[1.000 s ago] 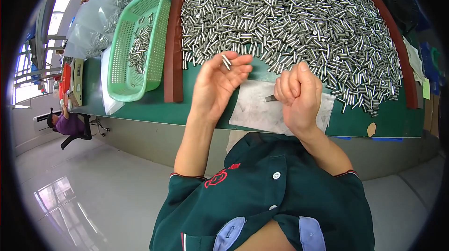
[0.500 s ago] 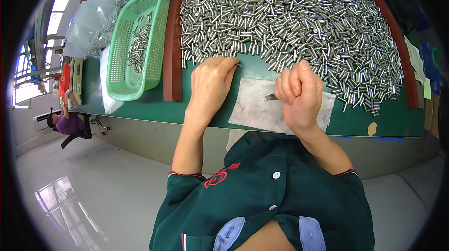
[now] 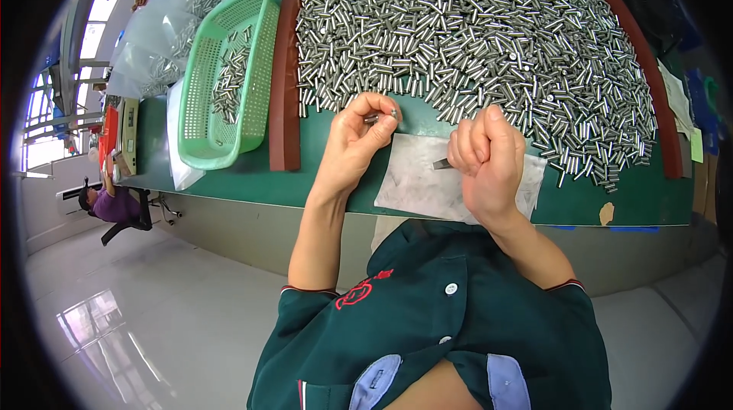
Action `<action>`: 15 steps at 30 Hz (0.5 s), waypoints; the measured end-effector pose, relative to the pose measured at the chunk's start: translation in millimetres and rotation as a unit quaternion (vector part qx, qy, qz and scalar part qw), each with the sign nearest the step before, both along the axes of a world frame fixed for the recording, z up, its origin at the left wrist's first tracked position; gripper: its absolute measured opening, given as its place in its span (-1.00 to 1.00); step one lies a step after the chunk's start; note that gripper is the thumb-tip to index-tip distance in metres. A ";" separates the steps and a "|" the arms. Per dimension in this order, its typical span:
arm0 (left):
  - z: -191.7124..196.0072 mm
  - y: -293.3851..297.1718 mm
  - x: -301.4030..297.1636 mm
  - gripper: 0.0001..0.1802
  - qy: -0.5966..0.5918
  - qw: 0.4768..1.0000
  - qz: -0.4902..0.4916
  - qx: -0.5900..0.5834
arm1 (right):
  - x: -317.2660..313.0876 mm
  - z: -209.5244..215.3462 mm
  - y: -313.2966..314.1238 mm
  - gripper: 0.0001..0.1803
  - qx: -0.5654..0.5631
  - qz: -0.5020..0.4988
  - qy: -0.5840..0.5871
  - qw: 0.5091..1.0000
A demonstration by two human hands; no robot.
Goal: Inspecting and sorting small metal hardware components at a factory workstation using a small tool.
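A broad layer of short shiny metal pins [image 3: 473, 36] covers the far part of the green table. At the near edge of this layer, my left hand [image 3: 357, 139] is closed, thumb against forefinger, on a metal pin [image 3: 394, 113]; a bit more metal shows inside the curled fingers. My right hand [image 3: 492, 166] is a fist, thumb upward, above a smudged white sheet [image 3: 408, 173]. From its left side sticks the end of a flat, dark grey tool [image 3: 440, 164], whose kind I cannot make out; the fingers hide the remainder.
Dark red rails [image 3: 285, 104] border the pins on both sides. Left of them stands a green plastic basket [image 3: 210, 159] with some pins inside. Clear bags of pins [image 3: 153, 24] lie farther left. A seated person in purple [image 3: 118, 205] is at the far left.
My left hand has drawn slightly right and turned, so the pin at its fingertips and the curled fingers now show. My right hand has hardly moved.
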State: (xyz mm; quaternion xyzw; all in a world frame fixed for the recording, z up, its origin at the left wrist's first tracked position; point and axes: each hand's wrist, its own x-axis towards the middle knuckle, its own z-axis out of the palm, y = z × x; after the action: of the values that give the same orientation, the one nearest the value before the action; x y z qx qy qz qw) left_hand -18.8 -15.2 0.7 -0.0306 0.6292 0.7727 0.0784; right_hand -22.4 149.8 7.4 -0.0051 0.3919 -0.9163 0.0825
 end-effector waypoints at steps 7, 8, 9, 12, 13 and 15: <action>-3.2 -2.6 0.1 -0.93 -0.015 1.000 -0.012 0.020 | 0.1 0.8 -0.3 -0.55 0.005 -0.001 0.000 1.000; -3.2 -2.6 0.1 -0.92 -0.017 1.000 -0.008 0.019 | 0.3 1.3 -0.4 -0.55 0.004 -0.001 -0.001 1.000; -3.1 -2.6 0.2 -0.92 -0.018 1.000 -0.004 0.018 | 0.4 1.7 -0.4 -0.55 0.003 0.000 -0.001 1.000; -3.7 -2.3 0.5 -0.92 -0.017 1.000 -0.007 0.022 | 0.3 0.4 -0.7 -0.55 -0.004 -0.003 -0.003 1.000; -4.4 -2.3 0.6 -0.92 -0.017 1.000 -0.007 0.022 | 0.3 0.5 -0.7 -0.55 -0.004 -0.003 -0.003 1.000; -6.3 -2.3 0.6 -0.89 -0.012 1.000 -0.003 0.015 | 0.5 0.8 -0.6 -0.55 0.005 -0.004 -0.002 1.000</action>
State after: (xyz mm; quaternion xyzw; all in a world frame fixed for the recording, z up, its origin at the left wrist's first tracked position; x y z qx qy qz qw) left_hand -18.2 -17.5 -5.5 -0.0365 0.6169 0.7812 0.0885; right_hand -21.9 149.2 8.2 -0.0014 0.3967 -0.9145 0.0800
